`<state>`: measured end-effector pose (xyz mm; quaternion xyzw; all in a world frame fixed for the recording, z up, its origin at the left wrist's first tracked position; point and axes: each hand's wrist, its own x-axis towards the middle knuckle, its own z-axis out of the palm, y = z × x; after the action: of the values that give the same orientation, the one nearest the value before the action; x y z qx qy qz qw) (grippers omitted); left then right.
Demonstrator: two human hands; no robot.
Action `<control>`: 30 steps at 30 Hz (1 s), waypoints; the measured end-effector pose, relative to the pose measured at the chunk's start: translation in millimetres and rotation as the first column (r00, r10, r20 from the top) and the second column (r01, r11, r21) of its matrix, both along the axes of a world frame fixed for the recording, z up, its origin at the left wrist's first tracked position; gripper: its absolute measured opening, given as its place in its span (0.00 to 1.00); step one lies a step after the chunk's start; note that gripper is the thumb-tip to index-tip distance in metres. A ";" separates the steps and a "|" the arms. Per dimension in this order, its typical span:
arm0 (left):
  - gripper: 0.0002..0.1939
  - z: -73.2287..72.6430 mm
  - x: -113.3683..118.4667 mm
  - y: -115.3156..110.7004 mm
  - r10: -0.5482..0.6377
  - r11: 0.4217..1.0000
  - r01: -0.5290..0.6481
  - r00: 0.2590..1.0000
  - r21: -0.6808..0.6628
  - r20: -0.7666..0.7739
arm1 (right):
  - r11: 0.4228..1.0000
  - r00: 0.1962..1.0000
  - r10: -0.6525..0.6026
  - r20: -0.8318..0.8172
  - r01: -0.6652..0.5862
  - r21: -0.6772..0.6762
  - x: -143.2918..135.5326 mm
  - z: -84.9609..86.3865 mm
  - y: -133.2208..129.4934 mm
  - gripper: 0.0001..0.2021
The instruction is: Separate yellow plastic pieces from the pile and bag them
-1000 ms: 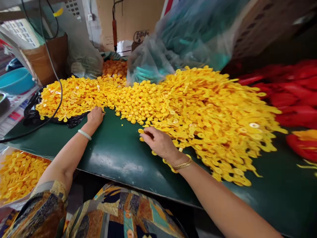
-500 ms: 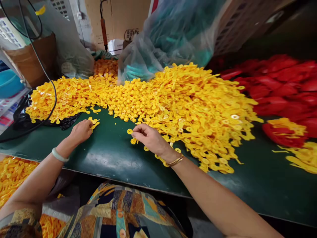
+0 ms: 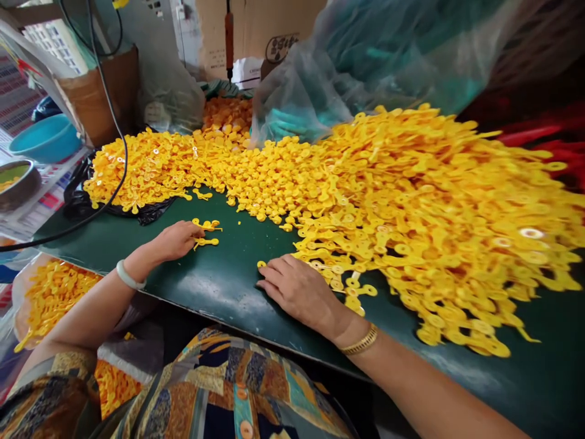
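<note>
My left hand (image 3: 179, 240) is low over the green table, its fingers closed on a few flat yellow plastic pieces (image 3: 208, 225) with round ends, which stick out to the right. My right hand (image 3: 299, 291) is palm down at the table, its fingers curled over a yellow plastic piece (image 3: 261, 264). Only that piece's ringed end shows past the fingertips; the hand covers the rest. Beside the right hand, several loose pieces (image 3: 354, 291) lie at the edge of a big heap of like yellow pieces (image 3: 425, 219).
Small yellow caps (image 3: 274, 183) and another yellow pile (image 3: 146, 161) spread along the back of the green table (image 3: 219, 286). Behind stand a clear bag (image 3: 292, 103) of teal parts and a hanging orange screwdriver (image 3: 229, 42). A black cable (image 3: 119, 122) crosses the left. Red parts (image 3: 548, 140) lie far right.
The view has swung, so the table contents sit differently in it. My right hand has come down from a raised pinch on a yellow piece to rest palm down, over the table.
</note>
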<state>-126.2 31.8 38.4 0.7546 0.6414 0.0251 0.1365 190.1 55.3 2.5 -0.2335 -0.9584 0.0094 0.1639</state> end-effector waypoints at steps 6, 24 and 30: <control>0.15 -2.9 18.1 7.7 -0.048 0.996 0.055 0.994 0.076 -0.096 | 0.990 0.991 -0.130 -0.008 0.130 -0.060 3.0 -1.2 -1.6 0.07; 0.11 5.0 50.0 -3.2 -0.224 0.971 0.221 0.974 -0.095 -0.024 | 0.787 0.939 -0.240 -0.246 0.040 -0.616 -15.4 -0.2 24.9 0.11; 0.14 4.9 31.8 42.8 0.241 0.970 -0.229 0.893 0.077 -0.379 | 0.697 0.871 -0.384 -0.307 0.056 -0.715 -16.6 -10.1 32.5 0.11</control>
<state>-94.3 74.6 43.3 0.6636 0.7416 -0.0980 -0.0077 173.5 87.8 -7.7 -0.3851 -0.7881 0.3939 0.2746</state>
